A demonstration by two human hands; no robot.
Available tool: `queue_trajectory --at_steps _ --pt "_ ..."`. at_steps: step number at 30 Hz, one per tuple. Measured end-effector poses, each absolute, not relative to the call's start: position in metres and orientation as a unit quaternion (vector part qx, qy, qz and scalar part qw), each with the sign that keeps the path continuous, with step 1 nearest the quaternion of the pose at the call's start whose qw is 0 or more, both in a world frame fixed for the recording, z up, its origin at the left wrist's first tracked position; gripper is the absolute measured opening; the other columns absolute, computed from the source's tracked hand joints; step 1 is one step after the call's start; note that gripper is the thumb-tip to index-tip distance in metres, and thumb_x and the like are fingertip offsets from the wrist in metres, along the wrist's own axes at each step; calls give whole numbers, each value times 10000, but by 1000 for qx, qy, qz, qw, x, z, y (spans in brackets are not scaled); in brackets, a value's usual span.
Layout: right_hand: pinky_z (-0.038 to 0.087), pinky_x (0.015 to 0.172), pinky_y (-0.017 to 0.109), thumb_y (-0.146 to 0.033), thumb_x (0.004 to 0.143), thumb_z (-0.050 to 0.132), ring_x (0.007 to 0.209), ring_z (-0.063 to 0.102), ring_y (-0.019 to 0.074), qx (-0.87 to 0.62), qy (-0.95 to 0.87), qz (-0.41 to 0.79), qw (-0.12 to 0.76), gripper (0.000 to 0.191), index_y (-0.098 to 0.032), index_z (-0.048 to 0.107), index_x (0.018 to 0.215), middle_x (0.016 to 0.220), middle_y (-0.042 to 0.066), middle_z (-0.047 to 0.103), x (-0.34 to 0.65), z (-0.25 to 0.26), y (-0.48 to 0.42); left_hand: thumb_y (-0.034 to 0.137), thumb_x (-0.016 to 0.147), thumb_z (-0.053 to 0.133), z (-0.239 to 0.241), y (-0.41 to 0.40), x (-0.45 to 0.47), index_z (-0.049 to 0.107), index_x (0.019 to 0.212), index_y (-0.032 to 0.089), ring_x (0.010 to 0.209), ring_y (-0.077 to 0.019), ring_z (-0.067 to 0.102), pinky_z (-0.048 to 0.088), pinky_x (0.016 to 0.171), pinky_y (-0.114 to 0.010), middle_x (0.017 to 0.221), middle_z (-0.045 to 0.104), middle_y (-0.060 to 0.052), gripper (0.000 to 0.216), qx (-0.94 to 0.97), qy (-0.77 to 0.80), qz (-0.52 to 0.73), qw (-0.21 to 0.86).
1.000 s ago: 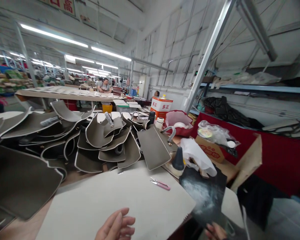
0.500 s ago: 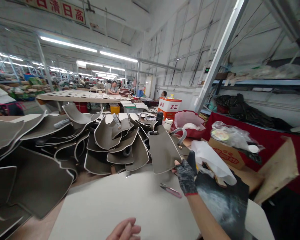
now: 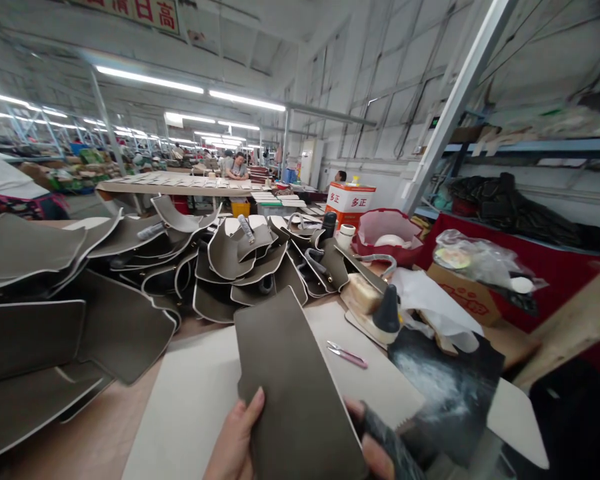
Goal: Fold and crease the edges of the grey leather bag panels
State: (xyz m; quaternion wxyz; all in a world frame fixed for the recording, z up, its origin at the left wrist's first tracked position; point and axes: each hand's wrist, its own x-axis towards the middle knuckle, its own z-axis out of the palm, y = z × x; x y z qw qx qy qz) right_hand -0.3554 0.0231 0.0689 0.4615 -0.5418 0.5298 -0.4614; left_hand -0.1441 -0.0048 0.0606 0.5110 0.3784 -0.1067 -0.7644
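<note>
A grey-brown bag panel (image 3: 290,373) with pale edges is tilted up in front of me, above the white board (image 3: 195,380). My left hand (image 3: 237,433), bare, grips its left edge with the thumb on the face. At the panel's lower right edge is my right hand (image 3: 380,443), in a dark fingerless glove, its fingers closed on the edge and partly blurred. Pink-handled thread snips (image 3: 347,355) lie on the board to the right of the panel. Behind it is a heap of similar bag pieces (image 3: 245,260), some with wrapped handles.
Right of the board stand a dark cone-topped container (image 3: 387,313), a white plastic sheet (image 3: 425,300) and a black powder-marked sheet (image 3: 450,387). Farther back are a red-and-white tin (image 3: 351,200) and a red bag (image 3: 387,233). More panels (image 3: 30,340) crowd the left side.
My right hand has drawn a panel from the heap toward me, over the board. My left hand has come up and taken hold of its left edge. The view has shifted slightly.
</note>
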Motion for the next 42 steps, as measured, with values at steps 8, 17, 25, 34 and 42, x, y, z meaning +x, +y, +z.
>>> queue_trajectory --at_steps 8,17,25,34,42 --pt "415 494 208 -568 750 573 546 511 90 -526 468 -470 533 395 -172 574 736 650 -3 563 -310 115 -14 267 615 765 51 23 -125 572 1138 105 932 -333 669 533 851 -465 880 745 -139 581 425 -92 -739 515" --pt "386 446 192 -362 719 597 471 507 77 -535 424 -386 621 226 -147 530 696 574 -24 547 -308 102 -18 347 690 693 36 23 -112 553 1077 147 1032 -316 626 483 910 -483 1036 700 -143 458 458 -171 -701 519" --pt "398 497 221 -347 696 519 486 474 81 -633 494 -308 510 173 -180 485 666 543 -47 488 -276 114 -22 570 735 523 58 12 -122 545 738 192 744 -218 583 468 719 -362 734 597 -37 378 588 -501 -379 510" --pt "383 508 231 -357 689 461 487 457 87 -658 498 -250 507 171 -188 453 662 536 -52 444 -261 112 -20 599 742 467 66 10 -132 375 634 228 455 -144 527 409 460 -262 495 471 59 397 532 -470 -543 448" --pt "372 557 243 -385 697 463 556 431 94 -694 482 -256 470 203 -183 463 680 594 -33 468 -260 108 -19 460 820 403 77 20 -126 380 600 229 483 -141 522 393 528 -259 489 513 25 320 544 -541 -465 441"
